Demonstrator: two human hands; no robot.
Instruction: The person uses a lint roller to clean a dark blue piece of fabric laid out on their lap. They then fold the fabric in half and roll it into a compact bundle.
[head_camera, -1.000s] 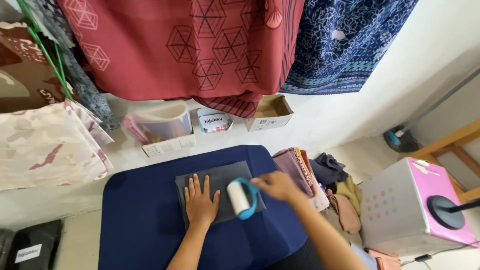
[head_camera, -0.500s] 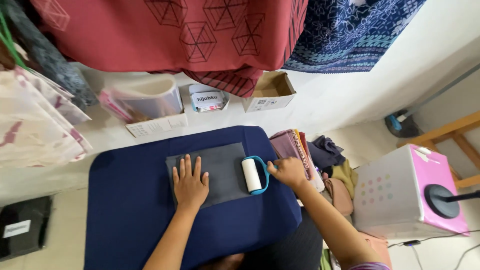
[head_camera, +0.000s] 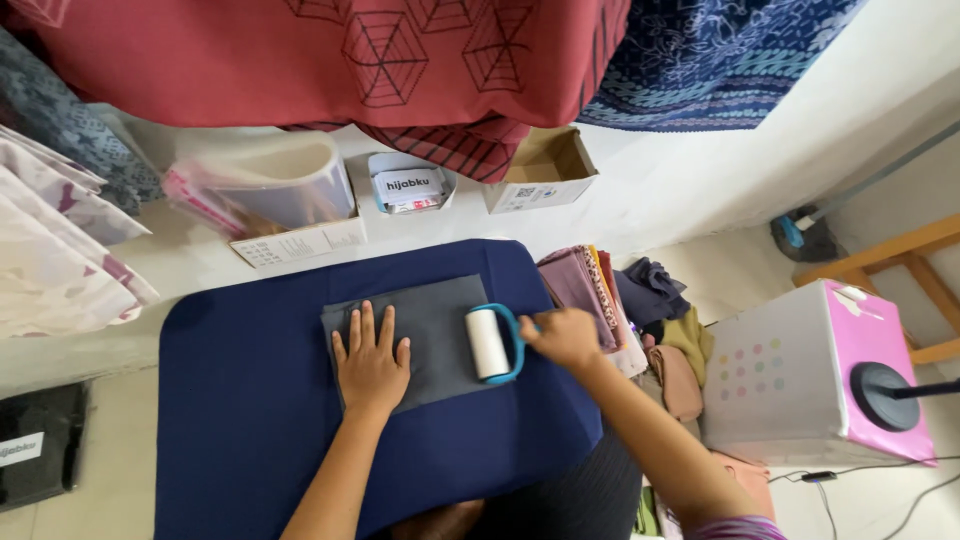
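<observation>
While the left hand (head_camera: 370, 362) lies flat, fingers spread, pinning the grey cloth (head_camera: 415, 340) to the navy pad (head_camera: 250, 420), the right hand (head_camera: 562, 338) grips the lint roller (head_camera: 490, 343) handle at the cloth's right edge.

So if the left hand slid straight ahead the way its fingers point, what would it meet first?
The left hand lies flat on the grey cloth rectangle, fingers pointing away. First comes that cloth's far edge, then bare dark blue table cover.

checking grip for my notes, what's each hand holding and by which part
The right hand holds the lint roller by its blue handle. The left hand holds nothing, flat on the grey cloth.
</observation>
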